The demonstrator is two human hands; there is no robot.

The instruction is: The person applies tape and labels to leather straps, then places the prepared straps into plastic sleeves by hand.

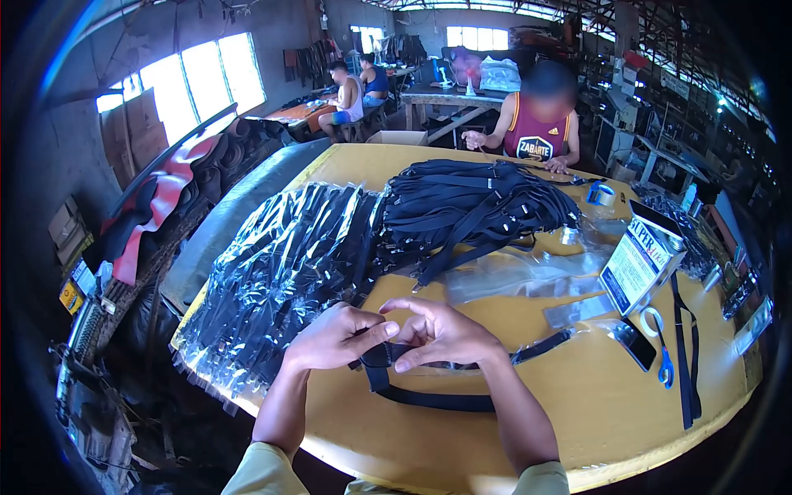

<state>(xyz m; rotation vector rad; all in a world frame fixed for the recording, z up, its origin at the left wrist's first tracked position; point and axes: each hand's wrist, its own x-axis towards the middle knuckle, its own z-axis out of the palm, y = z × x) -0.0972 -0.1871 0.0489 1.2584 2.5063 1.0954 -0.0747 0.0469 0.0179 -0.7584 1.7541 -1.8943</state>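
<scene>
Near the front of the yellow table (610, 412), my left hand (340, 337) is closed round a black strap (437, 401), thumb pointing right. My right hand (441, 332) is beside it, its fingers curled and its thumb at the strap's upper part; whether it grips anything is hidden. The strap hangs below both hands and curves right along the table top. Just beyond my hands lies a big pile of black straps (470, 202). To the left of them are many straps in clear plastic wrapping (276, 264).
Clear plastic bags (528, 276), a white box (639, 262), blue scissors (665, 367), a phone (634, 343) and a tape roll (601, 195) lie at the right. A person in a maroon top (536, 124) is at the table's far side. Two people sit further back.
</scene>
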